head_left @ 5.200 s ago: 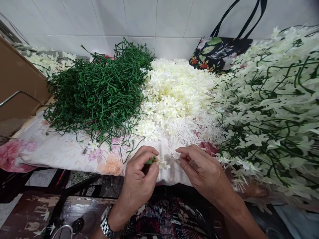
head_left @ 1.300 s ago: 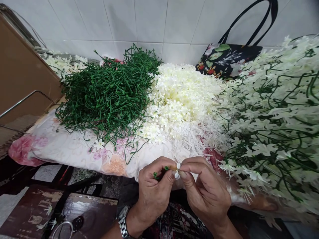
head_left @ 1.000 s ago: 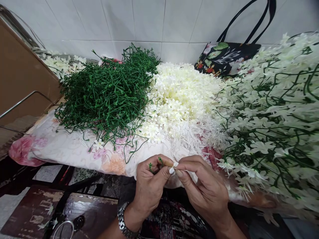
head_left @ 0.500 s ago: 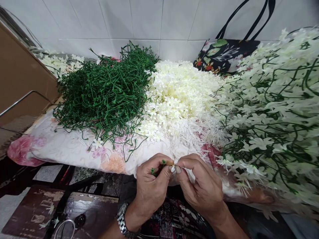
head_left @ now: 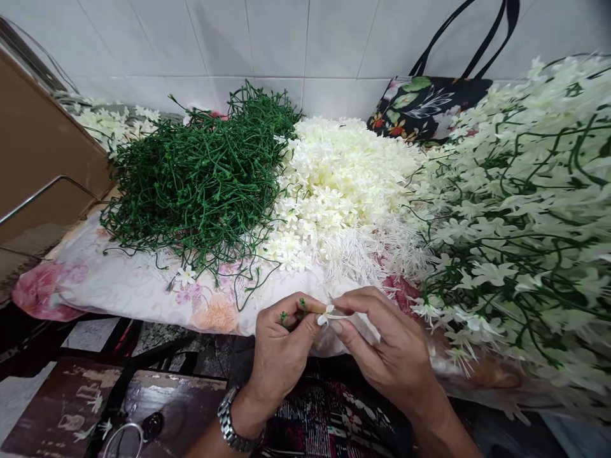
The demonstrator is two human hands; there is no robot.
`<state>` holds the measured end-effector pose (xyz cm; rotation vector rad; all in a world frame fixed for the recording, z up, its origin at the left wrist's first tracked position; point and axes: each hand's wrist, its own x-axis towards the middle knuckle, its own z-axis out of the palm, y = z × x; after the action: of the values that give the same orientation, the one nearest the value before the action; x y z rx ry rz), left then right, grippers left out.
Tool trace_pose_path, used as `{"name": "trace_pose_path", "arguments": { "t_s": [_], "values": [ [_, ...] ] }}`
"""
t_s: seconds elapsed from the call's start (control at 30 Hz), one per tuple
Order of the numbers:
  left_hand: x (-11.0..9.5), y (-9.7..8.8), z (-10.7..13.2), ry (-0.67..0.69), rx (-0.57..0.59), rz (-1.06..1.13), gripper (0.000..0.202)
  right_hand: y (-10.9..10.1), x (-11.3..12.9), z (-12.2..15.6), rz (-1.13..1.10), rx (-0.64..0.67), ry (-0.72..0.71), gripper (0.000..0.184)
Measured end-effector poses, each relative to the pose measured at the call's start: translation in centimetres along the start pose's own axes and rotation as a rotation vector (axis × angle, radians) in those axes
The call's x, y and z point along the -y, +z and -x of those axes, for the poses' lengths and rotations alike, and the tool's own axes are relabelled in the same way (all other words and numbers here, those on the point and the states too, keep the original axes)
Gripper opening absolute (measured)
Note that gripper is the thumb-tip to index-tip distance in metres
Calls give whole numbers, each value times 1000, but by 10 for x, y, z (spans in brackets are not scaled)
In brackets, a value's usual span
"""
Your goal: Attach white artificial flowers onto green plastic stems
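My left hand [head_left: 281, 353] pinches a small white artificial flower [head_left: 325, 315] between thumb and forefinger. Green stem tips [head_left: 292, 310] poke out between its curled fingers. Thin white stamens [head_left: 340, 316] stick out of the flower toward the right. Around them is my right hand [head_left: 389, 346], its thumb and forefinger apart above and below the strands. Beyond the hands, a heap of white artificial flower heads [head_left: 344, 165] and loose white stamens [head_left: 358, 251] lies on a floral cloth [head_left: 143, 292]. Green plastic stems [head_left: 200, 172] are piled to the left.
Assembled white flowers on green stems [head_left: 515, 242] form a tall heap on the right. A black floral bag [head_left: 429, 108] leans by the tiled wall [head_left: 277, 38]. On the left stands a brown cardboard box [head_left: 48, 140]. A worn brown board [head_left: 172, 401] lies below the cloth.
The thumb and forefinger of my right hand have parted, and the stamens now show between them. My left hand has shifted slightly left with the flower.
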<state>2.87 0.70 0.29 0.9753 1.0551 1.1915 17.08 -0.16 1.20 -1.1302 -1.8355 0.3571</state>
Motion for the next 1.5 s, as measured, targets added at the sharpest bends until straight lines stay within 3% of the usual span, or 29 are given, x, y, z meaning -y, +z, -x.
{"name": "trace_pose_path", "arguments": {
  "t_s": [0.13,0.3,0.5,0.67,0.87,1.07,1.27,1.5],
  "values": [
    [1,1,2,-17,6,24,5,-4,1,0,19,57,10,42],
    [-3,5,3,-16,39,-37,10,-3,-1,1,-107,65,6,14],
    [-4,-3,5,-24,127,36,14,-2,-4,6,-147,15,152,8],
    [-2,-7,3,-6,78,13,24,0,-7,10,-245,17,280,8],
    [-15,-2,1,154,96,-278,20,-6,-1,2,-239,15,219,8],
    [-18,-2,1,275,163,-372,22,-16,7,-12,-125,52,63,9],
    [-15,-5,0,452,211,-460,20,-17,7,-12,-109,116,15,10],
    [-13,-6,1,485,271,-595,21,-16,10,-11,-4,167,-27,11]
  ]
}}
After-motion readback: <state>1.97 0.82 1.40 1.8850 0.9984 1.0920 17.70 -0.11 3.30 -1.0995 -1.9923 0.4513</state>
